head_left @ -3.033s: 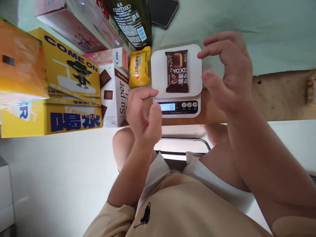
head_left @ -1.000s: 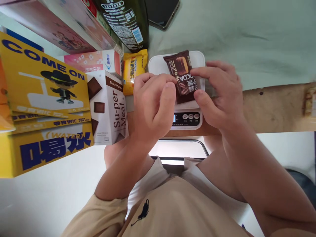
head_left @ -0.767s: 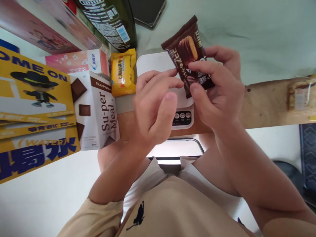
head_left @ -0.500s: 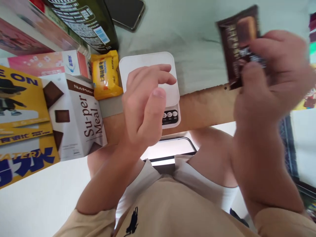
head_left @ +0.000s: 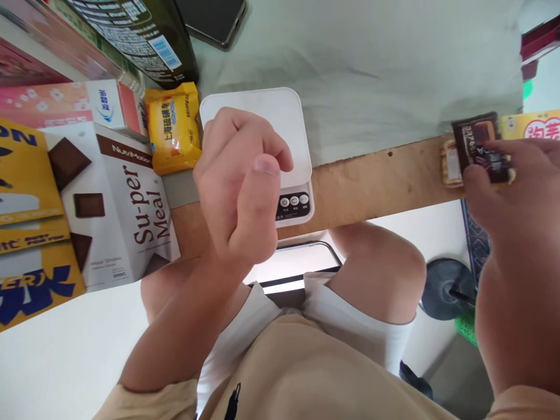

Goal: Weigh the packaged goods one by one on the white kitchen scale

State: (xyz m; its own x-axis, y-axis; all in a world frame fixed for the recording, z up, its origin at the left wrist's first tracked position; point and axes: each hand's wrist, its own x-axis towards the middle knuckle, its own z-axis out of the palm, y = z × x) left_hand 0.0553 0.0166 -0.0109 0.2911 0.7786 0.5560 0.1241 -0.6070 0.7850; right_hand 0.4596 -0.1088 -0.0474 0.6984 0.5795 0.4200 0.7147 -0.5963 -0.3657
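My right hand pinches a small dark brown snack packet at the right end of the table. Under and beside the packet lies another snack in clear wrapping, partly covered. Over the white kitchen scale is my left hand, its fingers curled in and nothing seen in them. It hides the scale's left part; the black button panel shows beside the thumb. A yellow soap packet sits just left of the scale.
Along the left stand a white Su-per Meal box, yellow boxes, a pink box and a dark green bottle. A phone lies at the back. A yellow package is at the right, near the wooden table edge.
My right hand has carried the dark brown packet right and down to the table's right end. My left hand stays over the scale, its fingers curling in. The view has shifted slightly right.
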